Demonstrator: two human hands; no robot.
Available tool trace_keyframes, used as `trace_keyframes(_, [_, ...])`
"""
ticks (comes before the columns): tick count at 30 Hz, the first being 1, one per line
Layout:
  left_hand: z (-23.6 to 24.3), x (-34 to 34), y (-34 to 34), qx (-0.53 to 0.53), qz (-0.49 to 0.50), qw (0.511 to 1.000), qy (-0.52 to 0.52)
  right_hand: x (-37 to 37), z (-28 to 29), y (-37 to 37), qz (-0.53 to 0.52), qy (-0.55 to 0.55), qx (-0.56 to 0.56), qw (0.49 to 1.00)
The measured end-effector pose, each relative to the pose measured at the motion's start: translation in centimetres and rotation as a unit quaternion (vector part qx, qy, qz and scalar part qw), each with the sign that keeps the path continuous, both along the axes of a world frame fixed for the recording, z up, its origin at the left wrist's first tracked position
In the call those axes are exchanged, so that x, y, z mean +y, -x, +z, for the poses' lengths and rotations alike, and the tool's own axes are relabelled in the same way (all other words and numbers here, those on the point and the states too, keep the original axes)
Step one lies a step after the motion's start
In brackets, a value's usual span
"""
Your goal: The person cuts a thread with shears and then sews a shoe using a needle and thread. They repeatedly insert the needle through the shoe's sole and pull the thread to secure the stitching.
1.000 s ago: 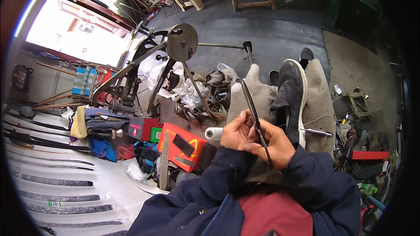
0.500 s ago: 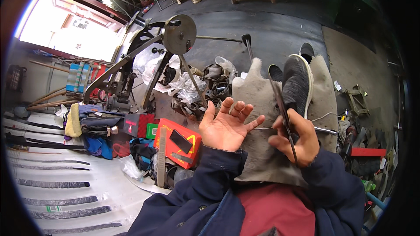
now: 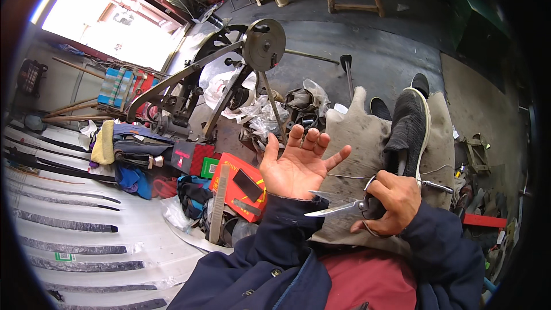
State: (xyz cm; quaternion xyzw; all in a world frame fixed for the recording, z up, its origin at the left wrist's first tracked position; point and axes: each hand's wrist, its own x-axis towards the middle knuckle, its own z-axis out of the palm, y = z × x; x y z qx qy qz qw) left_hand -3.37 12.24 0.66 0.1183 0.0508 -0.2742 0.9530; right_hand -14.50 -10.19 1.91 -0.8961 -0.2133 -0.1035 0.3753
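Observation:
My left hand (image 3: 295, 173) is held palm up with its fingers spread and nothing in it. A pair of scissors (image 3: 336, 209) is gripped in my right hand (image 3: 397, 202), its blades slightly apart and pointing toward my left wrist. Just beyond the right hand, a dark grey slip-on shoe (image 3: 406, 126) with a white sole lies on a stained beige cloth (image 3: 359, 149) over my lap. A slim metal-tipped tool (image 3: 437, 186) rests on the cloth right of that hand, with pale thread (image 3: 350, 177) near it.
A hand-cranked machine with a round wheel (image 3: 264, 45) stands at the far left. An orange-red box (image 3: 227, 167) carrying a dark phone (image 3: 248, 185) lies left of my left hand. Dark strips (image 3: 86, 264) cover a white surface. A red bar (image 3: 485, 220) lies at right.
The scissors have swung from upright to pointing left, and their blades now show apart. My right hand has turned and lowered slightly. My left hand stays spread. The whole view has shifted.

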Motion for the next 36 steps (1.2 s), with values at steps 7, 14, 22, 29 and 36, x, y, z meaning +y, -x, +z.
trace_keyframes(7, [-0.1,0.2,0.1,0.004,0.01,1.0,0.0,0.8,-1.4,-0.7,0.025,0.02,-0.008,0.999])
trace_keyframes(14, [-0.3,0.0,0.3,0.01,0.009,1.0,0.003,1.0,-1.9,-0.7,0.032,0.031,-0.005,0.999])
trace_keyframes(22, [-0.2,-0.2,0.4,0.023,0.011,1.0,0.0,1.0,-1.9,-0.6,0.033,0.043,-0.008,0.999])
trace_keyframes(29, [-0.1,-0.4,0.3,0.023,0.009,1.0,0.001,1.0,-2.0,-0.6,0.032,0.045,-0.011,0.998])
trace_keyframes(36, [-0.2,-0.4,0.3,0.021,0.009,1.0,0.003,0.9,-2.2,-0.5,0.032,0.039,-0.004,0.999])
